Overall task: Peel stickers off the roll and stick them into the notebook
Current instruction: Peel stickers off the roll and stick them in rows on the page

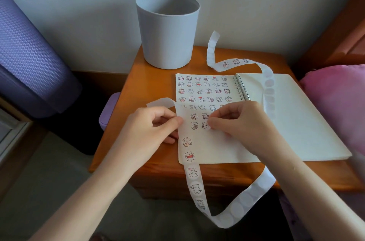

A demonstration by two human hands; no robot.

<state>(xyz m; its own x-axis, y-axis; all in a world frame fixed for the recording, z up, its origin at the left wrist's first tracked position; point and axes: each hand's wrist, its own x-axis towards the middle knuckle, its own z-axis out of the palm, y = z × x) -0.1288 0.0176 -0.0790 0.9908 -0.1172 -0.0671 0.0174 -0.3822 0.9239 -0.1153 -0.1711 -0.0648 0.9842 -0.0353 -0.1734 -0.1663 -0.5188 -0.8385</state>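
Left hand (152, 130): pinching my white paper sticker strip (192, 171).
Right hand (239, 120): pinching a round bear sticker (205, 125) on my open spiral notebook (296, 122).

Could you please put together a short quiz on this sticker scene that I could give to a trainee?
1. True or false: the grey bin stands on the wooden table, beyond the notebook.
2. Which notebook page carries the rows of stuck stickers? A) the left page B) the right page C) both pages
3. The left hand pinches the sticker strip. What do the fingertips of the right hand close on?
Key: 1 true; 2 A; 3 one sticker on the left page.
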